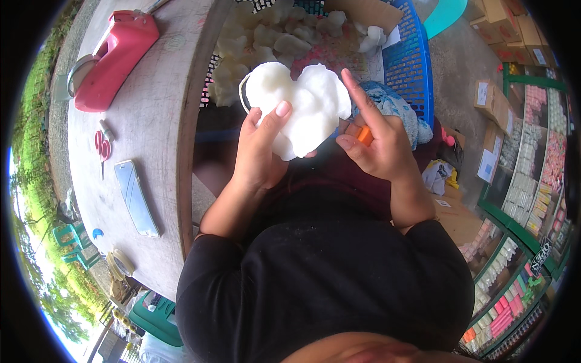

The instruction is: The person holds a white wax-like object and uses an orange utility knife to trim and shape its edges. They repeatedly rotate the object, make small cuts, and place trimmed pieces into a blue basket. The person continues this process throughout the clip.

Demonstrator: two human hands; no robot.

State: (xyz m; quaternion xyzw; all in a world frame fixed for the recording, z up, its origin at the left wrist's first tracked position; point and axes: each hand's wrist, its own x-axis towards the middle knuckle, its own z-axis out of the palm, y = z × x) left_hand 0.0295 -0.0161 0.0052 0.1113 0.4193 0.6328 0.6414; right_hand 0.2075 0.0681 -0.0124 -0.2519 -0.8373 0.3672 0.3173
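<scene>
My left hand point(264, 145) grips a white, lobed, waxy-looking piece point(308, 109), thumb on its upper face and the other fingers mostly beneath it. A thin pale loop point(243, 92) shows along the piece's left edge. In my right hand point(382, 140), a small orange object point(365, 135) sits between the thumb and the curled fingers; most of it is hidden, so its kind is unclear. My right index finger stretches up by the right edge of the white piece. Beyond both hands is a blue plastic basket point(413, 60) with several similar pale pieces point(266, 37) inside.
A whitish table point(158, 181) on my left bears a pink tape dispenser point(118, 63), red-handled scissors point(104, 147), a phone point(137, 196) and tape rolls point(121, 263). Blue patterned cloth point(396, 112) lies at the basket's near right. Cardboard boxes point(493, 103) and green-framed shelves point(514, 236) stand right.
</scene>
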